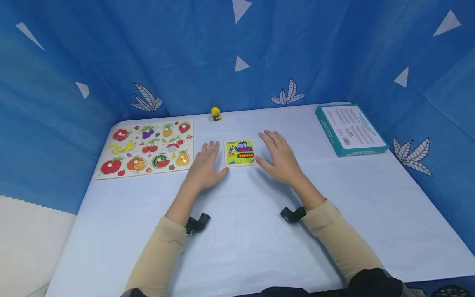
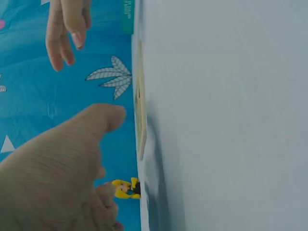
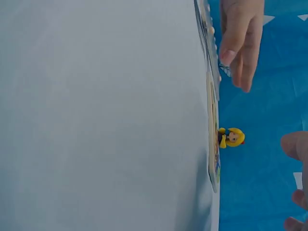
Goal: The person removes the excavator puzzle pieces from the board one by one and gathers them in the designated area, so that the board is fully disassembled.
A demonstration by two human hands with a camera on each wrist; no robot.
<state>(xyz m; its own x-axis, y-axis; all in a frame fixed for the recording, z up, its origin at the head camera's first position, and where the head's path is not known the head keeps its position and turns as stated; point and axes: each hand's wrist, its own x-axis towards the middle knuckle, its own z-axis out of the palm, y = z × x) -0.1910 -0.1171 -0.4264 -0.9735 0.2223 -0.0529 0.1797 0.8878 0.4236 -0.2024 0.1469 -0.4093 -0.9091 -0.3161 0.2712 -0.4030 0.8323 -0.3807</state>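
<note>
A small square puzzle board [image 1: 240,153] with a digger picture on a yellow-green ground lies flat on the white table. My left hand [image 1: 205,167] is at its left side, fingers straight and thumb pointing toward the board's lower left corner. On the other side my right hand [image 1: 281,160] is spread, its thumb near the board's right edge. Both hands hold nothing. In the left wrist view the board [image 2: 140,106] shows edge-on, with the left thumb raised above the table. The right wrist view also has the board [image 3: 212,134] edge-on, between the two hands.
A fruit peg puzzle [image 1: 146,148] lies at the left, close to my left fingers. Behind the board stands a small yellow-haired figurine [image 1: 215,114]. A teal box [image 1: 352,129] with a white label lies at the back right. Blue patterned cloth [image 1: 208,53] hangs behind the table.
</note>
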